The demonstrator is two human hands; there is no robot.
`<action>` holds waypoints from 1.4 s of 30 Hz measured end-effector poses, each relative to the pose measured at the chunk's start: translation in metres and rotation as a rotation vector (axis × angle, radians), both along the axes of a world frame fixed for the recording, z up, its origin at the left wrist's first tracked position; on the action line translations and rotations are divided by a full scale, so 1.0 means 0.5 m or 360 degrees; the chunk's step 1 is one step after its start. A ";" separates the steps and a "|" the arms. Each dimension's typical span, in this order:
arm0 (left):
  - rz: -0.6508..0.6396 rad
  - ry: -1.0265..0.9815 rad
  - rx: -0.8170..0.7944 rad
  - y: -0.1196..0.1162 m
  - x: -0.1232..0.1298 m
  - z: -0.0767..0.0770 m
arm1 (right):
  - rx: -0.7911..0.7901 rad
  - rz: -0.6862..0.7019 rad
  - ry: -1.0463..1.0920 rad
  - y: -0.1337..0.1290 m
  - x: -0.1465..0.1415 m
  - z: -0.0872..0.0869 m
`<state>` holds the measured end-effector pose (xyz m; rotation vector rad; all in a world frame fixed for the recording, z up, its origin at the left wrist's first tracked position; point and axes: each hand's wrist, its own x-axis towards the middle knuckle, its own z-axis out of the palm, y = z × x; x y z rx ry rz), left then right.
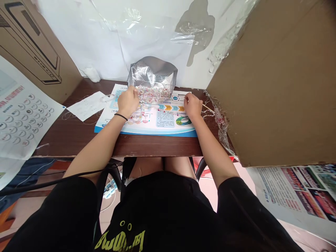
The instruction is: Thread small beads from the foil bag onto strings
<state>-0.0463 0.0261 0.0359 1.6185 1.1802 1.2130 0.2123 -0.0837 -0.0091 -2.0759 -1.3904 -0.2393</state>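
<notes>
My left hand point(128, 101) is closed, thumb and fingers pinched together at the left lower edge of a silver foil bag point(153, 75). Small red, white and clear beads point(153, 94) fill the mouth of this bag. What the fingertips hold is hidden. Thin strands with tiny beads point(143, 108) run by this hand over a printed sheet point(165, 122). At the sheet's right side, my right hand point(193, 106) is closed with fingers bent down, its grip hidden. A thin pale stick point(208, 108) shows just right of it; whether it is held is unclear.
A white paper slip point(86, 105) with loose clear thread lies on the brown table point(157, 147) at left. Cardboard panels stand left point(39, 45) and right point(278, 80). Tangled beaded strands point(223, 122) lie along the right panel. A black cable point(65, 176) crosses at lower left.
</notes>
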 end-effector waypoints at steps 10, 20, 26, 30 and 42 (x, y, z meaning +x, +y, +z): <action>0.0091 -0.1016 -0.0587 -0.014 0.015 0.037 | -0.0095 0.0018 -0.0090 0.009 -0.001 -0.014; -0.1236 -0.0303 -0.0931 -0.085 0.027 0.006 | 0.0143 0.0470 0.0181 -0.006 -0.062 -0.001; -0.1027 -0.0384 -0.0661 -0.096 0.047 -0.019 | 0.0203 0.0754 0.0366 -0.025 -0.141 0.017; -0.0923 -0.0343 -0.0425 -0.097 0.055 -0.037 | 0.0154 0.0874 0.0661 -0.022 -0.159 0.020; -0.0275 0.0423 0.0535 -0.011 0.019 -0.040 | 0.0138 0.0760 0.0912 -0.012 -0.144 0.014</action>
